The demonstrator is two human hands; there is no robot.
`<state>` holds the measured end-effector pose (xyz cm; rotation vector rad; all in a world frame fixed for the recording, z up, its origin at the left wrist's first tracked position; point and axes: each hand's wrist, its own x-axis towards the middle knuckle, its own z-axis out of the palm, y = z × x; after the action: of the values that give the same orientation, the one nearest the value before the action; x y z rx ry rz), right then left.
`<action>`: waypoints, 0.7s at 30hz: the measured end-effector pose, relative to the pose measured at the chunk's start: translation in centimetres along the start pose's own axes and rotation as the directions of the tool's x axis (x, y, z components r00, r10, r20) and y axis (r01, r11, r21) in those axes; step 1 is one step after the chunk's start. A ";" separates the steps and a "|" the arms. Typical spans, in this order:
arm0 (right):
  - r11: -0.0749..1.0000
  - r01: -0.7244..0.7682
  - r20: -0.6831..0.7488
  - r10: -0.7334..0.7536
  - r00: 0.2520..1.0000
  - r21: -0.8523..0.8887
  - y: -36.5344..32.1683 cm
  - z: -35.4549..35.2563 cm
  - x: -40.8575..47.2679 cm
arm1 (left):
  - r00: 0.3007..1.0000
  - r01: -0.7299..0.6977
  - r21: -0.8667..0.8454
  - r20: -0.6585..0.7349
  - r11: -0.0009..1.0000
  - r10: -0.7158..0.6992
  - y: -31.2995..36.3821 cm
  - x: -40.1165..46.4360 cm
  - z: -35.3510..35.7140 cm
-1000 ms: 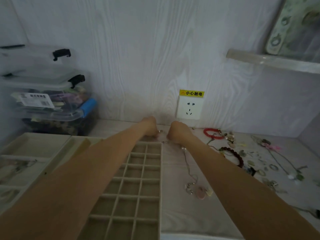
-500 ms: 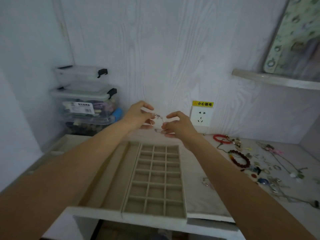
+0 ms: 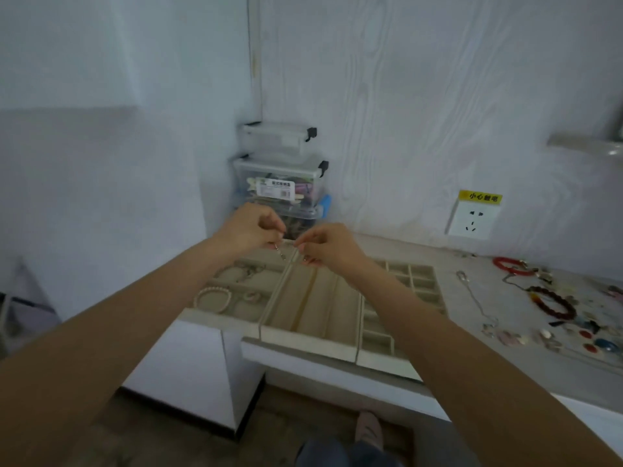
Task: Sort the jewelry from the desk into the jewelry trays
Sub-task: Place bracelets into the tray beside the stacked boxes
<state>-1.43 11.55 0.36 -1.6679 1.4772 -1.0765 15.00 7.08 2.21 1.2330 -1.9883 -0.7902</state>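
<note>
Both hands have swung left since half a second ago, from above the grid tray (image 3: 418, 284) to above the long-channel tray (image 3: 313, 308) near the desk's left front corner, and they have drawn a little apart. The left hand (image 3: 251, 227) and right hand (image 3: 325, 246) each pinch an end of a thin silvery chain (image 3: 286, 248), which runs taut between them just over the far end of that tray; a small clasp or charm dangles below the left fingertips (too small to tell which).

The step in hand looks like placing: the chain is stretched straight as if to be laid lengthwise into one of the long channels. The next move calls for lowering both ends together, keeping the chain in line with a channel, so that it settles flat rather than bunching or draping across a divider.

All three trays look lined in a soft, matte beige fabric with stiff, straight dividers. The leftmost tray (image 3: 215, 311), at the desk's left edge, holds a round pearl bracelet (image 3: 213, 297) and looped pieces. Toward the right edge of the desk (image 3: 465, 318), loose jewelry is still unsorted: a glossy dark red bead bracelet (image 3: 553, 303), a red bangle (image 3: 509, 265) and a fine necklace (image 3: 477, 303).
</note>
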 end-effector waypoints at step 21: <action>0.708 0.129 0.117 -0.066 0.991 -0.694 0.3 5.9 2.7 | 1.000 0.009 0.321 0.007 0.947 -0.012 -6.6 -0.8 0.2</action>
<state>3.71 8.59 -2.16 -2.2928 1.9003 -0.4742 18.50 5.43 -3.14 1.4244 -2.1805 -0.4867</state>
